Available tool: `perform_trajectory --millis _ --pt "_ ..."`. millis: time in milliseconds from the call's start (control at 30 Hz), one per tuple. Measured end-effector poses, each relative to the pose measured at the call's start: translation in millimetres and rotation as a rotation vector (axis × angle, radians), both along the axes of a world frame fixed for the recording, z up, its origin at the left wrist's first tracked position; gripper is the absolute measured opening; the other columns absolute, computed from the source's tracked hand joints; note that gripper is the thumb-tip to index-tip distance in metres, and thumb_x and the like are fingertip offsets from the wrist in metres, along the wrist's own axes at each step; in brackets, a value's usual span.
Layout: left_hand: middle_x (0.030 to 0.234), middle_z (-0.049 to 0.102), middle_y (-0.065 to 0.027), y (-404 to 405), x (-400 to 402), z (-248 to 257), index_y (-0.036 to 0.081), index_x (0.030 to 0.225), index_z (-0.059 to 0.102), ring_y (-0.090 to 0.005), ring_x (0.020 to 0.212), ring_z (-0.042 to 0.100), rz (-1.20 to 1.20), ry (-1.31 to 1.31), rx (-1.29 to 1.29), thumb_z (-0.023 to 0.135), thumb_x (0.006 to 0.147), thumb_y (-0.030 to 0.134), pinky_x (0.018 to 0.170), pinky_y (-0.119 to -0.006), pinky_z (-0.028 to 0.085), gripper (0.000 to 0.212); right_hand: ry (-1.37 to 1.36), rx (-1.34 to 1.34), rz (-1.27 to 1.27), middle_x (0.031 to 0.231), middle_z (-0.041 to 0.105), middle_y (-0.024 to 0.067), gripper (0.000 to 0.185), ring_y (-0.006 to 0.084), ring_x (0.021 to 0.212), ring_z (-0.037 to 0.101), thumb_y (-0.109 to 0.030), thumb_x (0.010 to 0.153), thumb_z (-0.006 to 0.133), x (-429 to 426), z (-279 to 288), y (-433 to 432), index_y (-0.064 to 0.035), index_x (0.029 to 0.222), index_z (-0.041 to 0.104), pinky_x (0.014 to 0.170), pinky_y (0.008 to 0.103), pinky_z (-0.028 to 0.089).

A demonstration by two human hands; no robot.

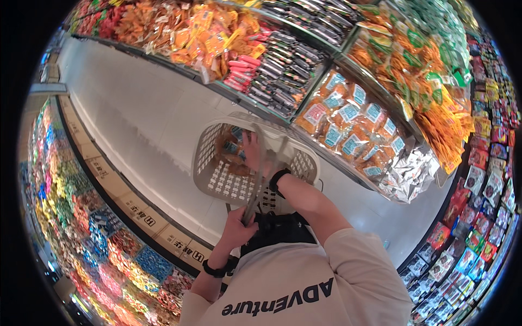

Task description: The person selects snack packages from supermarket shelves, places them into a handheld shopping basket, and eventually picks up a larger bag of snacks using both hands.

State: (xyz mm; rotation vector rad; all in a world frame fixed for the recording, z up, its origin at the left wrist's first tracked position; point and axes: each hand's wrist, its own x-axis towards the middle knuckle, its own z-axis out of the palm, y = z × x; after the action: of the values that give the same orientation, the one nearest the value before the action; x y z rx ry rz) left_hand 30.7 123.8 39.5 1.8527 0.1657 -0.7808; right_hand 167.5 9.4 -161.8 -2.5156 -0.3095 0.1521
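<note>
My left hand (240,228) is closed around the end of a grey-beige handle (257,187) of a perforated plastic shopping basket (204,175). Inside that basket, my right hand (253,151) lies on clear packets of brown food (229,147) with blue-green labels. Its fingers look extended, but whether they grip a packet is unclear. My right forearm crosses over the handle and the basket's right side. A second light plastic basket part (308,163) shows beneath and to the right. Both wrists wear black bands.
Ahead, a glass-divided display bin (350,118) holds similar labelled packets, beside dark and pink-wrapped snacks (281,69). Orange packets (208,36) fill bins further left. A curved candy display (118,261) stands at left, packaged-goods shelves (461,244) at right. Tiled floor (163,110) lies between.
</note>
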Motion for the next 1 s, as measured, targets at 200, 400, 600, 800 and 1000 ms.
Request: perform_trajectory --millis 200,400,600,800,1000 --pt "0.057 0.039 -0.0065 2.9 -14.5 6.2 0.002 0.072 0.045 -0.0131 0.054 0.036 0.006 0.017 -0.008 0.064 0.064 0.0 0.051 -0.028 0.035 0.021 0.361 0.093 0.089 0.131 0.039 0.0212 0.07 0.0389 0.116 0.045 -0.006 0.069 0.073 -10.1 22.3 -1.3 -0.0026 0.13 0.04 0.096 0.0458 0.043" --pt "0.057 0.041 -0.0075 7.4 -19.8 3.7 0.001 0.073 0.046 -0.0137 0.055 0.039 0.092 0.019 0.013 0.064 0.064 0.0 0.051 -0.029 0.036 0.02 0.651 1.088 -0.188 0.115 0.05 0.0186 0.033 0.0362 0.094 0.057 -0.005 0.076 0.063 -26.4 35.0 10.0 -0.0053 0.108 0.056 0.079 0.044 0.05" --pt "0.057 0.044 -0.0069 9.1 -21.7 2.1 0.0 0.072 0.047 -0.0134 0.056 0.041 0.039 0.004 0.042 0.065 0.064 0.001 0.053 -0.029 0.037 0.02 0.184 -0.064 0.356 0.093 0.058 0.0154 0.013 0.0342 0.091 0.056 -0.001 0.072 0.059 -3.9 42.7 5.0 -0.0031 0.083 0.065 0.077 0.0401 0.048" --pt "0.056 0.042 -0.0067 5.2 -24.2 10.3 0.0 0.072 0.046 -0.0134 0.055 0.039 0.004 0.001 -0.003 0.064 0.062 0.0 0.052 -0.03 0.037 0.021 0.069 0.371 0.154 0.095 0.056 0.0167 0.021 0.0351 0.095 0.054 0.0 0.071 0.06 -3.7 -17.5 27.3 -0.0012 0.092 0.064 0.081 0.0398 0.046" --pt "0.056 0.038 -0.0044 8.4 -32.6 7.2 0.001 0.073 0.045 -0.0131 0.055 0.038 0.01 0.012 -0.036 0.064 0.062 0.0 0.052 -0.029 0.036 0.021 -0.159 0.112 0.09 0.123 0.053 0.0161 0.021 0.0355 0.119 0.044 -0.005 0.073 0.062 -51.5 -21.9 51.1 -0.0033 0.093 0.065 0.092 0.0459 0.041"
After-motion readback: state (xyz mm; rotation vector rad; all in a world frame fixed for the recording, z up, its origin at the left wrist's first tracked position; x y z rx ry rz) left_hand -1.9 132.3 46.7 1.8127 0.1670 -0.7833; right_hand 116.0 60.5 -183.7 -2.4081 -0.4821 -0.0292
